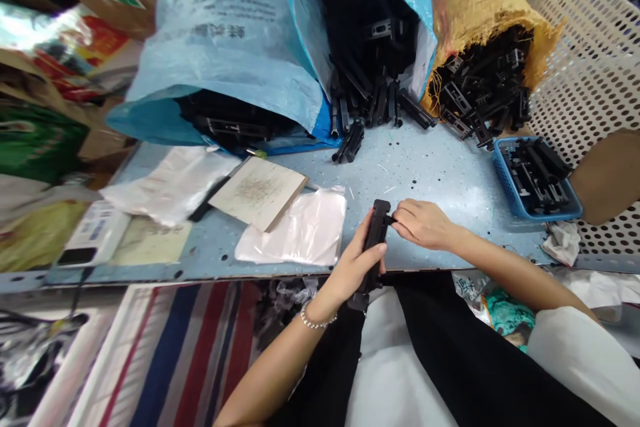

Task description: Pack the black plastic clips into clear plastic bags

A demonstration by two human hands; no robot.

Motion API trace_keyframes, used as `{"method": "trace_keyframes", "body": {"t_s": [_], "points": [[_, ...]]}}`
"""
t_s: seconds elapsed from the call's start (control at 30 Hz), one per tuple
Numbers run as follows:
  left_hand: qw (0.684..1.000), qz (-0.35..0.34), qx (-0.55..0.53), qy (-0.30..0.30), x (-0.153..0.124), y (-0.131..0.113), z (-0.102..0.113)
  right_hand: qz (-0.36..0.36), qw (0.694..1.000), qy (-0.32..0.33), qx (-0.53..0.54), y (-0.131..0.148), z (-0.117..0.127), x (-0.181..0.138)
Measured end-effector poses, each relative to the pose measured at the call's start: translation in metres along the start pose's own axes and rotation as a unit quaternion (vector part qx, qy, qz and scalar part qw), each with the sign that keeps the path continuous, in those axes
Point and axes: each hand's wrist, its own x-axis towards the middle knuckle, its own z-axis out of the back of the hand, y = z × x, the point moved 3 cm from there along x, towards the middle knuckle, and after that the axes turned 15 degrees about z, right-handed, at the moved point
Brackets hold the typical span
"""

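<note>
My left hand (pixel 356 261) is wrapped round a long black plastic part (pixel 376 230) that stands nearly upright at the near edge of the blue table (pixel 430 173). Fingers of my right hand (pixel 423 223) pinch something small and dark at the part's upper right side; I cannot make out what it is. A bead bracelet circles my left wrist.
Behind stand a blue sack (pixel 240 47) and a yellow sack (pixel 480 7), both spilling black plastic parts. A small blue basket (pixel 507 193) of parts sits at right, beside a white perforated crate (pixel 590 80). A wooden board (pixel 257 192), plastic bags and a phone (pixel 95 233) lie at left.
</note>
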Motion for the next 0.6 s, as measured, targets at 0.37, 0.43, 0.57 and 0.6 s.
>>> {"method": "trace_keyframes", "body": {"t_s": [0.37, 0.43, 0.57, 0.6], "points": [[0.996, -0.063, 0.043, -0.046, -0.012, 0.002, -0.001, -0.14, 0.931, -0.05, 0.334, 0.003, -0.007, 0.009], [0.992, -0.091, 0.065, -0.063, -0.013, 0.003, 0.0, -0.174, 0.879, -0.036, 0.442, 0.007, -0.013, 0.01], [1.0, -0.001, -0.022, -0.003, -0.011, -0.002, 0.008, -0.134, 0.928, 0.011, 0.348, 0.005, -0.001, 0.014], [0.997, 0.033, -0.059, 0.02, -0.01, -0.005, 0.009, -0.105, 0.955, 0.014, 0.276, 0.003, 0.006, 0.016]]}}
